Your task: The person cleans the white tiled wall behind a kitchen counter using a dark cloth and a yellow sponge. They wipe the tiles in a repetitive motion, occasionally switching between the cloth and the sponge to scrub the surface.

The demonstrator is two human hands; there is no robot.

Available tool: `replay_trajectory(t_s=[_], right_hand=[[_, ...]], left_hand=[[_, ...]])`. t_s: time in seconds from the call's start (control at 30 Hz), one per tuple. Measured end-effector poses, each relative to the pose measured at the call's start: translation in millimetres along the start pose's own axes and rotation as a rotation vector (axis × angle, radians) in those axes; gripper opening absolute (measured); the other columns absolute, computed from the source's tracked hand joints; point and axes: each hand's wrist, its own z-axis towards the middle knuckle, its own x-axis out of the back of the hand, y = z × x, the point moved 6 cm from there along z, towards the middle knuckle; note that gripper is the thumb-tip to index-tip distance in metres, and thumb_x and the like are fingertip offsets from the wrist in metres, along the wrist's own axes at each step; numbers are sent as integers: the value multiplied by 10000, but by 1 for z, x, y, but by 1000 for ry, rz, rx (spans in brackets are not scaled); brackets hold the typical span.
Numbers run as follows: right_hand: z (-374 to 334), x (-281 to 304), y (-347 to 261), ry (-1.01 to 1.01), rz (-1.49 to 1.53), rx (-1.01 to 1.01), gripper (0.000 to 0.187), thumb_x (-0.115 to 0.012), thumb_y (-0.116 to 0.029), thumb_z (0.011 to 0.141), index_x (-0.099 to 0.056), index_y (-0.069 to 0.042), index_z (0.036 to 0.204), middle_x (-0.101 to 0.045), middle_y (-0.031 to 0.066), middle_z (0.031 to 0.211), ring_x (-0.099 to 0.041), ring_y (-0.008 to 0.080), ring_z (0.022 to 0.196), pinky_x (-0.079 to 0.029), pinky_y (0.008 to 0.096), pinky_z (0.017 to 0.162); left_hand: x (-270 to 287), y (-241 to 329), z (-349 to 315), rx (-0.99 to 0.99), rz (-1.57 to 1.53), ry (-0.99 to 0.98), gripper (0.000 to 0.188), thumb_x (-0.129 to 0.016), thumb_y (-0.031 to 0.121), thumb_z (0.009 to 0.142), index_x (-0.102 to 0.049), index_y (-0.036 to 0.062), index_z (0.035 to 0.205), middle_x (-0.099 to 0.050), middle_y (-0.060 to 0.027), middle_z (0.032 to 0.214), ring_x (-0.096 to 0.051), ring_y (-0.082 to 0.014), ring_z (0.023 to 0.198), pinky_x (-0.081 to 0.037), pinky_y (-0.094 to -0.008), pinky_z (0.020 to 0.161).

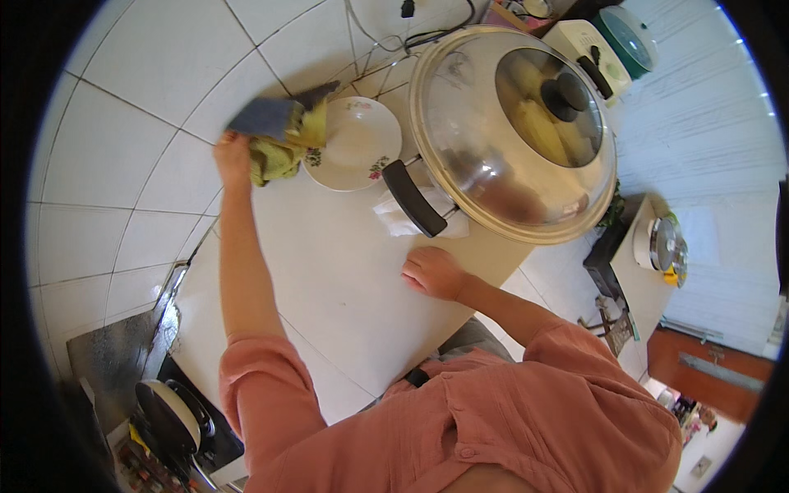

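Observation:
My left hand [233, 154] is closed on a cloth [276, 159], mostly yellow-green with a dark blue-grey part, at the wall side of the counter [320, 263]. The cloth's edge reaches the left rim of a white plate [352, 148] with a floral pattern. My right hand [434, 273] rests on the counter near its front edge, fingers curled in, with nothing visible in them. Just beyond it stands a large steel pot [468, 131] under a domed lid with a glass window. Yellowish food shows through the glass. A white tissue [398, 218] lies partly beneath the pot's black handle.
White tiles [107, 172] cover the wall on the left. A frying pan [168, 415] sits on the stove at the lower left. Behind the pot are a cream appliance [579, 43] and a green container [626, 39]. Another counter [645, 287] with a cooker is at the right.

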Motion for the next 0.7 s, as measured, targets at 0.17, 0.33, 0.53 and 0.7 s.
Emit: replay_trajectory(t_s=[0.17,0.33,0.53,0.7], right_hand=[[-6,-2,8,12,22,-14,155,-716,-126,845,-564,-100,827,-571,71,816,-605,299,783,-490,448,669],[-8,1,7,32,30,4,157,-726,-116,829,-570,-98,829,-566,68,801,-606,289,752,-491,434,648],[-1,5,2,20,24,24,151,-729,-108,825,-578,-94,829,-573,69,790,-609,291,735,-497,431,644],[-2,6,11,15,26,-4,148,-732,-119,829,-587,-93,844,-601,69,809,-619,292,736,-500,438,653]], left_hand=[[-13,21,-10,106,14,147,137,-610,58,923,-724,-16,942,-697,-28,881,-550,-99,758,-456,-279,683],[-55,98,-14,-85,-263,17,171,-571,27,922,-735,-1,965,-687,-20,867,-552,-100,753,-462,-278,698],[-29,9,-30,191,-42,183,187,-584,59,884,-715,-33,980,-648,-34,811,-537,-121,710,-431,-308,629],[20,-15,-55,304,-339,451,228,-549,60,921,-712,11,1072,-715,-47,929,-650,-135,783,-524,-286,705]])
